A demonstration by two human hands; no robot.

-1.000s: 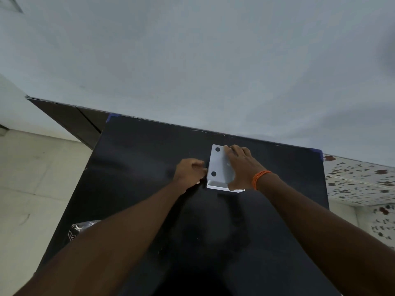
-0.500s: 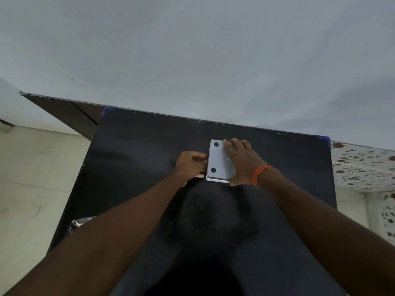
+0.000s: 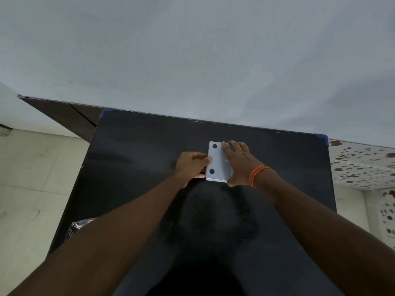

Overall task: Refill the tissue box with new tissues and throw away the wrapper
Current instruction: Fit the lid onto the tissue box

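Observation:
A white tissue box (image 3: 217,162) lies upside down on the black table (image 3: 139,159); its flat bottom panel faces up and shows two black round pads. My left hand (image 3: 191,165) grips the box's left edge, thumb on the panel. My right hand (image 3: 238,162), with an orange band at the wrist, lies flat on the panel's right half and covers it. The tissues are hidden. A crinkled clear wrapper (image 3: 80,226) peeks out by the table's left edge, partly behind my left forearm.
A grey wall rises just behind the table's far edge. A dark panel (image 3: 64,116) leans at the back left. Pale floor tiles lie left of the table, and a speckled surface (image 3: 361,165) borders it on the right.
The box has settled flat on the table; a second ago its near edge stood slightly raised. Both hands stay on it. The view has tilted a little.

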